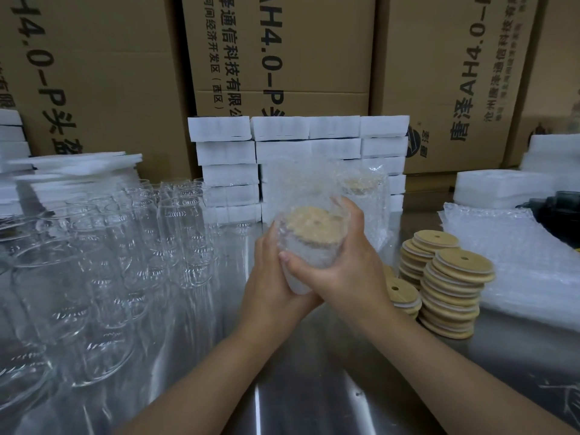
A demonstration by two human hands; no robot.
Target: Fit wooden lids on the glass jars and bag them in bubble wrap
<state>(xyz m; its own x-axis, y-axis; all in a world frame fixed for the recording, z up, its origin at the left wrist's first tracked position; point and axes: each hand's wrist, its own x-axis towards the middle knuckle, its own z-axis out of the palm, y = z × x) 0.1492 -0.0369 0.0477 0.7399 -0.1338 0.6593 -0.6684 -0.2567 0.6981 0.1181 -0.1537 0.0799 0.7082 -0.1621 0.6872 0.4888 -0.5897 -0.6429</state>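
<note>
**Handling the bagged jar**

I hold the glass jar in both hands above the steel table. It sits upright inside its bubble-wrap bag with the wooden lid on top. My left hand cups the lower wall and my right hand wraps the opposite side. The fingers of both hands curl round the jar through the film.

Expect rigid, breakable glass with some weight. The film probably slides on it, so I grip the body, never the loose bag top. The lid is light and may lift off, so I keep the jar upright and clear of the empty jars.
</note>
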